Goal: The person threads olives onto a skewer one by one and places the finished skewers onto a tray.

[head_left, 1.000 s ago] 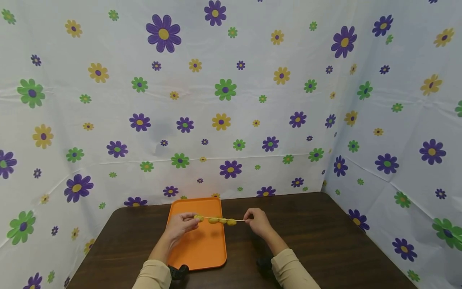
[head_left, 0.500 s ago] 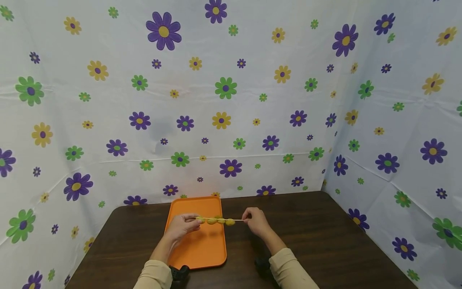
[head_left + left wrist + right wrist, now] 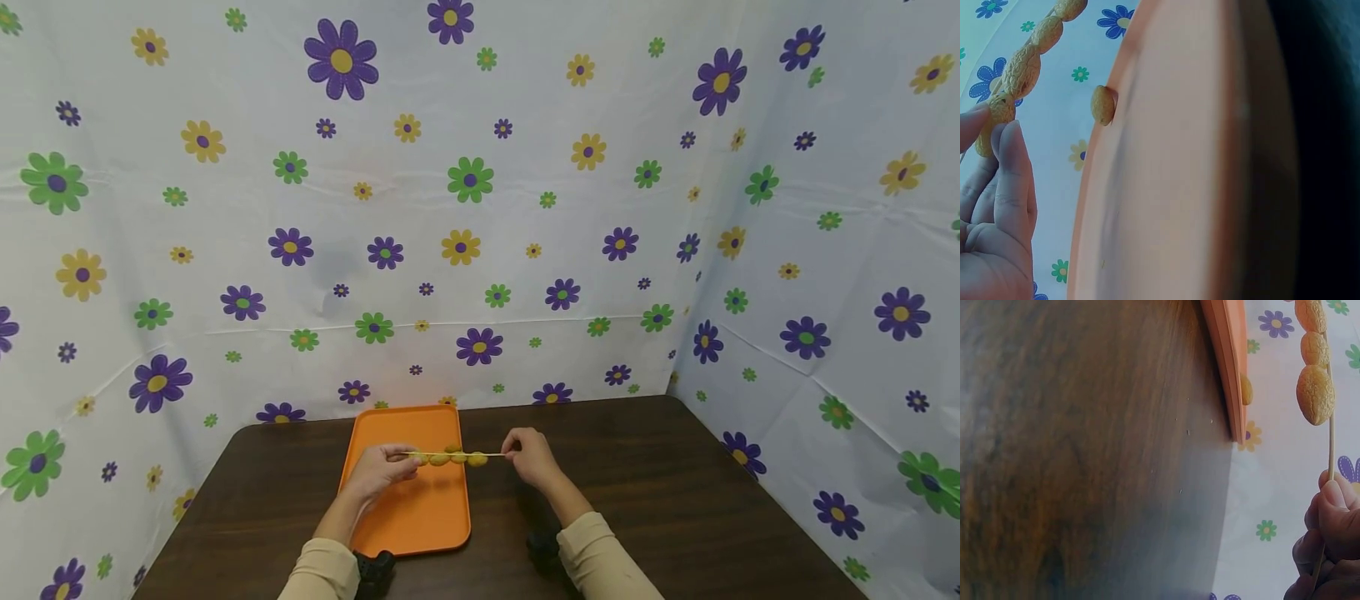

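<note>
A thin wooden skewer (image 3: 491, 454) runs level between my hands, above the orange tray's right part. Several yellow, wrinkled oval pieces (image 3: 1315, 395) are threaded on it; their kind is unclear. My left hand (image 3: 381, 472) pinches the end piece (image 3: 1001, 110) between thumb and fingers, partly covering it. On the other side my right hand (image 3: 534, 460) grips the bare end of the skewer, with the lower fingers curled round it in the right wrist view. One loose yellow piece (image 3: 1104, 105) lies at the far edge of the orange tray (image 3: 412, 521).
Under the tray is a dark wooden table (image 3: 637, 483), with small crumbs beside the tray in the right wrist view. A white flowered cloth (image 3: 420, 208) hangs behind the table and along its right side.
The end piece has moved right along the skewer, nearer the others, with my left fingers pushed up against it. My right hand has barely moved. The view has tilted slightly.
</note>
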Tool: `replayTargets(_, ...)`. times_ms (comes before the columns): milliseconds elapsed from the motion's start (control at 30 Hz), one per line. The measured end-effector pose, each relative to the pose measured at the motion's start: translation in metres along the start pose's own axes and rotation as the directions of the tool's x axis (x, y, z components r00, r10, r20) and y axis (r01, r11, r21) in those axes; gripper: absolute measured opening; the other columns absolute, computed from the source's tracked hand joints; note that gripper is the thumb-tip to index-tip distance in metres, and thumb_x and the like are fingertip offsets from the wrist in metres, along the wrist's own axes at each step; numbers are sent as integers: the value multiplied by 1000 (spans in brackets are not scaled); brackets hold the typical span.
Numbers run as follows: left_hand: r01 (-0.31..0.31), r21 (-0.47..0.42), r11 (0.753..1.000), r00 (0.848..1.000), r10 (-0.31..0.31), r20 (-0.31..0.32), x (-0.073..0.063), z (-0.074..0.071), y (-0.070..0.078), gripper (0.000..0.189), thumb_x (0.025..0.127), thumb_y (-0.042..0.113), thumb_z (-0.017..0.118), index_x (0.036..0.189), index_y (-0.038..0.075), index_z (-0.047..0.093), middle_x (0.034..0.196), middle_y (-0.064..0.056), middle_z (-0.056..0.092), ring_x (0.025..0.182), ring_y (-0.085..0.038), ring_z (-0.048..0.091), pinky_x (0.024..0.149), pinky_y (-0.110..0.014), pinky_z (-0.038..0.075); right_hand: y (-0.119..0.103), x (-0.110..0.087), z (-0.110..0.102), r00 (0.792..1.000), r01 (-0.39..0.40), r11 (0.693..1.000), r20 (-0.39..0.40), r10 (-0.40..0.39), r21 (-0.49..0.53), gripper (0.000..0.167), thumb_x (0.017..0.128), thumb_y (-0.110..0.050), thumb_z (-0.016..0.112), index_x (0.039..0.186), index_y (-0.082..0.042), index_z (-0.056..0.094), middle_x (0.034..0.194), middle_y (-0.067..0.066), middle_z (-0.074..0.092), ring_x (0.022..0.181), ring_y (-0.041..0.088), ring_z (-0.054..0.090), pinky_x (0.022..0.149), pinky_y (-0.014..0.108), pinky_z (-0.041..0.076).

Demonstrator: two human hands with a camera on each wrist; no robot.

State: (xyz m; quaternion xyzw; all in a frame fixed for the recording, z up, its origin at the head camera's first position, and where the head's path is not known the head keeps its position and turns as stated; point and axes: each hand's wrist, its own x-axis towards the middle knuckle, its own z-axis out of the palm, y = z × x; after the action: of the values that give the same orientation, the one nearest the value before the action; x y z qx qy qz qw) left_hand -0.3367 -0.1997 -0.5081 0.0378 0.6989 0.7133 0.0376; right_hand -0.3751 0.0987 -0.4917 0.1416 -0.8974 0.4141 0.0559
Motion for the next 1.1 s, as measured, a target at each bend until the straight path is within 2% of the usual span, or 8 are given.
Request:
replayTargets(233, -3, -26, 1000, 1000, 3, -6, 1, 1, -2, 35, 93, 7, 74, 120, -13, 65, 105, -16, 74, 98, -34, 72, 82, -34, 62, 1, -2, 0, 1000, -18, 1000, 12, 18, 17, 20, 88, 11, 69, 80, -8, 68, 84, 5, 63, 76, 21, 54, 71, 36, 52)
replayTargets(467, 0, -21, 1000, 1000, 0, 18, 1, 1, -2, 35, 94, 11, 74, 121, -10, 65, 105, -13, 73, 98, -34, 71, 83, -34, 61, 6, -3, -3, 1000, -16, 998, 2, 16, 61, 19, 90, 10, 68, 82, -7, 67, 85, 5, 62, 77, 21, 53, 71, 35, 51)
replayTargets(667, 14, -7, 1000, 999, -14, 33, -1, 1, 0, 41, 95, 15, 74, 127, -8, 63, 107, -9, 72, 102, -33, 69, 86, -35, 61, 9, -6, -5, 1000, -9, 996, 0, 9, 85, 19, 89, 11, 68, 83, -6, 67, 86, 5, 61, 79, 21, 53, 71, 34, 49)
replayTargets(800, 23, 0, 1000, 999, -23, 40, -1, 1, -1, 48, 95, 16, 74, 133, -9, 59, 112, -12, 71, 107, -35, 67, 88, -38, 60, 10, -7, -9, 1000, -12, 995, -9, 13, 101, 19, 89, 12, 67, 84, -6, 67, 87, 6, 62, 80, 22, 53, 71, 34, 48)
replayTargets(933, 26, 59, 998, 998, -30, 60, -1, 2, -3, 53, 96, 18, 73, 136, -11, 55, 121, -20, 69, 109, -36, 66, 88, -41, 60, 11, -7, -12, 1000, -15, 994, -20, 17, 110, 19, 89, 12, 66, 84, -6, 67, 89, 8, 62, 81, 22, 53, 71, 34, 48)
replayTargets(1033, 52, 157, 986, 997, -60, 48, 1, 5, -5, 48, 98, 19, 70, 134, -9, 58, 119, -20, 69, 101, -31, 68, 82, -40, 61, 11, -7, -14, 999, -31, 992, -27, 35, 124, 19, 89, 12, 66, 84, -6, 67, 89, 7, 62, 81, 23, 54, 72, 35, 49)
replayTargets(1100, 65, 240, 969, 997, -74, 27, 2, 9, -5, 42, 100, 18, 68, 131, -8, 61, 112, -18, 71, 92, -27, 68, 76, -37, 61, 13, -7, -15, 998, -41, 991, -31, 46, 129, 18, 90, 11, 66, 85, -6, 67, 90, 7, 62, 82, 23, 54, 73, 36, 49)
